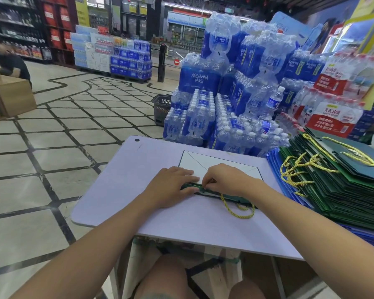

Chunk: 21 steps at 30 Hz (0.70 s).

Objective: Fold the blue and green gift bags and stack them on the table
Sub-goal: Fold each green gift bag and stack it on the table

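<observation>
The right fingers [207, 182] are curled tight, their tips nipping the top edge of the green gift bag [233, 198] where its dark rim strip runs. Whether they also catch the cord I cannot tell. The left fingers [181, 172] lie straight and flat, holding nothing, pressing down on the bag just at 9 o'clock of that pinch. The left hand [173, 186] and the right hand [225, 180] nearly touch.

The bag lies flat in the middle of the counter [127, 190]. Its white creased panel [194, 162] spreads toward 12 o'clock from my hands, and its yellow handle [235, 210] trails loose toward 5 o'clock.

I judge I am mid-fold on one green bag, flattening the rim against the body. Next I would run the flat hand along the crease to set it, tuck the handle in, then lift the bag over to 3 o'clock. There the stack of green bags [343, 180] sits, with blue bags [272, 160] showing beneath it. The loose cords on that stack could snag as the bag comes across, so I would bring it in from above.
</observation>
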Each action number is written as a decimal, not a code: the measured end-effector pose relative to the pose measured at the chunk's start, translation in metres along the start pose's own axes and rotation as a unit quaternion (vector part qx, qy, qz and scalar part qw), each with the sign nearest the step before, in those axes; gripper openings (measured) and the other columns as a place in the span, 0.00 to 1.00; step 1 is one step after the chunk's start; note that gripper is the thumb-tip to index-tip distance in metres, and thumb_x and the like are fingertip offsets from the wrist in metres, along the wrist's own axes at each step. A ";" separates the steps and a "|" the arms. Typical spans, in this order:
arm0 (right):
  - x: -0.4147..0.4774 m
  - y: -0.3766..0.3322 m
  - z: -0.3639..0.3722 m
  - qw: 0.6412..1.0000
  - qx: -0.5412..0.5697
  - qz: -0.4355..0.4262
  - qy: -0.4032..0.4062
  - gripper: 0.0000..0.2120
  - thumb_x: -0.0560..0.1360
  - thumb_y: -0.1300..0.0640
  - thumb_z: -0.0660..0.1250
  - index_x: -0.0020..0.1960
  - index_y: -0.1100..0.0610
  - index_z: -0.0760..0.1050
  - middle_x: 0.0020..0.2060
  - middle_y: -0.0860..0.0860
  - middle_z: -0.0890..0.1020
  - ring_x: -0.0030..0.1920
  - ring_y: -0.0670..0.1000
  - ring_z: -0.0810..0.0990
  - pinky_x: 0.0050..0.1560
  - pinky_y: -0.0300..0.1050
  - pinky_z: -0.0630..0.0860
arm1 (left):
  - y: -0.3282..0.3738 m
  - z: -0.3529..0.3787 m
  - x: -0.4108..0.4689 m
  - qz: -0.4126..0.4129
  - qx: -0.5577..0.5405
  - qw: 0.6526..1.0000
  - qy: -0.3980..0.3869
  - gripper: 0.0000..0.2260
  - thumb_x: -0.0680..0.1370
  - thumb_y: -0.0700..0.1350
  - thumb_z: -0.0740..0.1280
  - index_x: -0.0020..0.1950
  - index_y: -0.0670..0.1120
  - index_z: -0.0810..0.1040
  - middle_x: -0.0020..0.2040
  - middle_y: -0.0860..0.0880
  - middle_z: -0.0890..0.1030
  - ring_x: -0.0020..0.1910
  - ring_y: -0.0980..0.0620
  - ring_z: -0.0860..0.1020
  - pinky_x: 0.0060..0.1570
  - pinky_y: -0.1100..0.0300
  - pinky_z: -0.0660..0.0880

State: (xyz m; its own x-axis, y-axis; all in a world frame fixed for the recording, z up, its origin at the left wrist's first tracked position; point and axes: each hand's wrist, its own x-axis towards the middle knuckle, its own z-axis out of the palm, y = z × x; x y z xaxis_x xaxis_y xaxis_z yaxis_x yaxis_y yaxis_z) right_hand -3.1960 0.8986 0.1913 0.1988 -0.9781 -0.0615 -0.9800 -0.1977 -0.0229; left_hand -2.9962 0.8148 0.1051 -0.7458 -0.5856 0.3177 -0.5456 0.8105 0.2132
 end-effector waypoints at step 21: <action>-0.013 -0.078 0.036 0.583 0.722 0.312 0.202 0.06 0.81 0.62 0.67 0.53 0.64 0.80 0.27 0.50 0.76 0.22 0.44 0.71 0.22 0.34 0.66 | 0.009 0.004 -0.005 -0.015 0.131 0.953 0.274 0.22 0.87 0.61 0.48 0.49 0.58 0.81 0.38 0.57 0.82 0.37 0.55 0.81 0.25 0.56 0.71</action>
State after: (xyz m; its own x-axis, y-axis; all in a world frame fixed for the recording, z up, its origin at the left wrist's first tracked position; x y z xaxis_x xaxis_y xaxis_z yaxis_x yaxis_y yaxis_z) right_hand -3.1221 0.9286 0.1584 -0.4973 -0.8231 -0.2742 0.2295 0.1800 -0.9565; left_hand -2.9994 0.8247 0.1014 -0.4568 -0.4545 0.7647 -0.6931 0.7207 0.0143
